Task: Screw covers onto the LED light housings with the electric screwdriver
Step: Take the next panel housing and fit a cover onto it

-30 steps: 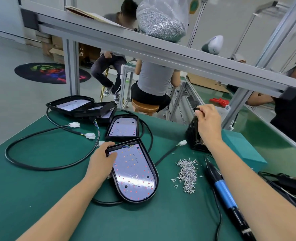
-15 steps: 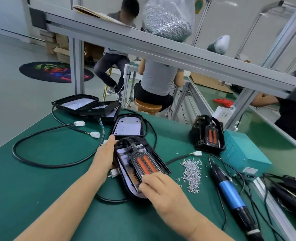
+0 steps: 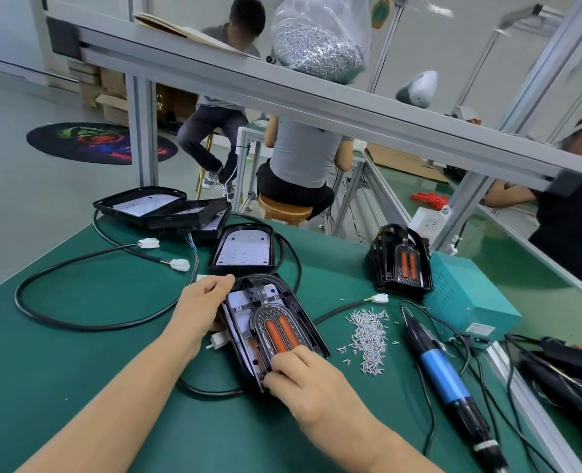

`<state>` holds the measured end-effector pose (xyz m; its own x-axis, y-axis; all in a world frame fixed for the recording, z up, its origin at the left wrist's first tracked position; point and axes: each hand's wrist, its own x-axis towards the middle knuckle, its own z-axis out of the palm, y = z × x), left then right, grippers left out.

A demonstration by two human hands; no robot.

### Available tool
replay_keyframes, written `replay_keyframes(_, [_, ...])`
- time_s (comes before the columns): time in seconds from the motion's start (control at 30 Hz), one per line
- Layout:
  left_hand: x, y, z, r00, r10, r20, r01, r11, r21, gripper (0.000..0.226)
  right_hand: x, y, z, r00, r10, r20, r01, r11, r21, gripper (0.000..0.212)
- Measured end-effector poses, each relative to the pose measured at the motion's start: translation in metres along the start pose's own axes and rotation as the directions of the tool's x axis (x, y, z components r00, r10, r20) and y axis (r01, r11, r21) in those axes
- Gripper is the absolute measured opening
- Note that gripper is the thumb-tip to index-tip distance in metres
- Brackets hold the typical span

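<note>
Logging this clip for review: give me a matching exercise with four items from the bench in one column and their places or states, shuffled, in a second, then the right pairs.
Things:
1. blue-handled electric screwdriver
2. loose pile of small silver screws
3. black cover with two orange strips
4. clear plastic bag of screws

Places or states:
A. up on the metal shelf rail
B. under both hands, on the black housing
C. lying untouched on the green mat, far right
D. scattered between housing and screwdriver

Pairs: 1-C, 2-D, 3-B, 4-A
</note>
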<state>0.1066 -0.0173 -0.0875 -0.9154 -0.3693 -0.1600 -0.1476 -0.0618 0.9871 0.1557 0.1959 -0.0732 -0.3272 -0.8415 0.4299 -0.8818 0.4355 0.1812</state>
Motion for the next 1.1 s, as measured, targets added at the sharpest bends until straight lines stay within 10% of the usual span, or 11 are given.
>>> replay_keyframes(0.13, [0.001,0.003,-0.009,0.997,0.042,-0.061,-0.024,0.961,0.277,0.02,-0.004,0.006,-0.01,0.991,0.064,-0.118,-0.06,0.998,0.036,0.039])
replay_keyframes(0.2, [0.002,0.013,-0.012,0.956,0.28,-0.083,-0.15,0.714,0.684,0.011,-0.009,0.013,-0.017,0.982,0.106,-0.157,-0.099,0.994,0.05,0.045])
replay_keyframes(0.3, [0.005,0.029,0.007,0.777,0.556,0.295,-0.5,0.259,0.826,0.041,-0.018,0.025,-0.024,0.959,0.186,-0.213,-0.183,0.983,0.036,0.023])
replay_keyframes(0.37, [0.005,0.038,0.031,0.642,0.477,0.601,-0.658,-0.06,0.75,0.05,-0.022,0.034,-0.027,0.936,0.253,-0.243,-0.259,0.966,0.008,0.009])
replay_keyframes(0.47, [0.013,0.041,0.062,0.56,0.235,0.795,-0.755,-0.249,0.606,0.064,-0.027,0.043,-0.031,0.902,0.317,-0.294,-0.333,0.943,-0.005,0.008])
replay_keyframes(0.63, [0.023,0.035,0.092,0.592,-0.21,0.778,-0.797,-0.299,0.525,0.055,-0.038,0.048,-0.037,0.903,0.307,-0.302,-0.328,0.945,-0.02,0.016])
replay_keyframes(0.83, [0.043,0.042,0.073,0.575,-0.022,0.818,-0.792,-0.265,0.55,0.035,-0.054,0.049,-0.038,0.892,0.353,-0.282,-0.376,0.926,-0.027,0.02])
replay_keyframes(1.03, [0.042,0.091,0.018,0.789,0.364,0.494,-0.566,0.12,0.816,0.022,-0.057,0.053,-0.043,0.841,0.36,-0.404,-0.411,0.911,-0.042,0.013])
replay_keyframes(1.1, [0.04,0.091,-0.007,0.902,0.353,0.25,-0.396,0.444,0.804,0.014,-0.052,0.049,-0.042,0.839,0.359,-0.409,-0.41,0.911,-0.042,0.018])
